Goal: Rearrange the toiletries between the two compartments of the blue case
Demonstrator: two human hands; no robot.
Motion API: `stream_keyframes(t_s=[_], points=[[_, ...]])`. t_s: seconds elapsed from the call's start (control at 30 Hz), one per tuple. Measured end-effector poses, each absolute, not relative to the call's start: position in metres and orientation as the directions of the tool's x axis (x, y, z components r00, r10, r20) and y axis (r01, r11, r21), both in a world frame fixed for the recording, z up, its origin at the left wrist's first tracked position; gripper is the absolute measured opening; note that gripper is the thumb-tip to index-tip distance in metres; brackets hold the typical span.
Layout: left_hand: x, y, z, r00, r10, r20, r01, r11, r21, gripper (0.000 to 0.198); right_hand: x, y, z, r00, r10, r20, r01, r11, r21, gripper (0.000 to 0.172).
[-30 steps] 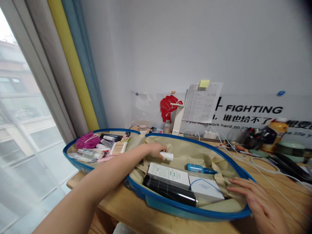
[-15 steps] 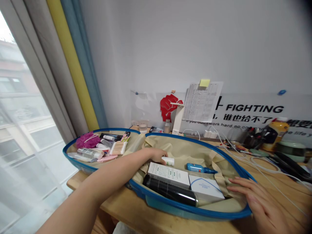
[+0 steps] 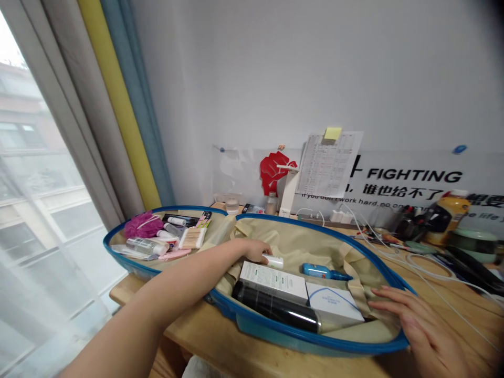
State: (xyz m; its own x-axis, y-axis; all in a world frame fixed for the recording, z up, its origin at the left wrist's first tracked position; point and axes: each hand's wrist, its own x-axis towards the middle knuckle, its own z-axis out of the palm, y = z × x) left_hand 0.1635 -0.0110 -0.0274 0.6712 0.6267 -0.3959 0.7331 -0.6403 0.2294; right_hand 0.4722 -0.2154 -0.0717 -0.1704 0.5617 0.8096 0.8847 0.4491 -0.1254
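I'm watching the left hand (image 3: pixel 255 251) pinching what looks like a small white tube (image 3: pixel 274 261) in the open blue-rimmed toiletry case (image 3: pixel 315 341), the widely spread right hand (image 3: pixel 417 331) steadying its edge.

Home study, wooden desk (image 3: pixel 205 325), window curtains (image 3: pixel 118 105), motivational wall poster (image 3: pixel 413 176)

Soft daylight from the window (image 3: pixel 39 173) blows out its view; wide-angle edges bow.

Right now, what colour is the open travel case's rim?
Its rim is bright blue, head view.
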Motion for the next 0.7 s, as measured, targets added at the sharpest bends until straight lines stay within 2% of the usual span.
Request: stream_keyframes(t_s=[0.23,0.4,0.5,0.7], points=[[0.158,-0.009,-0.016,0.686,0.657,-0.313,0.728,-0.626,0.280,0.038,0.464,-0.212,-0.066,-0.141,0.526,0.839,0.873,0.465,-0.144,0.035],[0.111,-0.001,0.027,0.687,0.724,-0.053,0.687,-0.624,0.372,0.045,0.468,-0.212,-0.068,-0.166,0.502,0.849,0.864,0.489,-0.120,0.033],[0.051,0.003,0.051,0.572,0.812,0.116,0.709,-0.561,0.428,0.046,0.472,-0.211,-0.071,-0.168,0.513,0.842,0.861,0.493,-0.128,0.033],[-0.086,-0.012,0.052,0.268,0.962,-0.048,0.931,-0.246,0.269,0.034,0.474,-0.209,-0.075,-0.140,0.534,0.834,0.840,0.510,-0.185,0.031]])
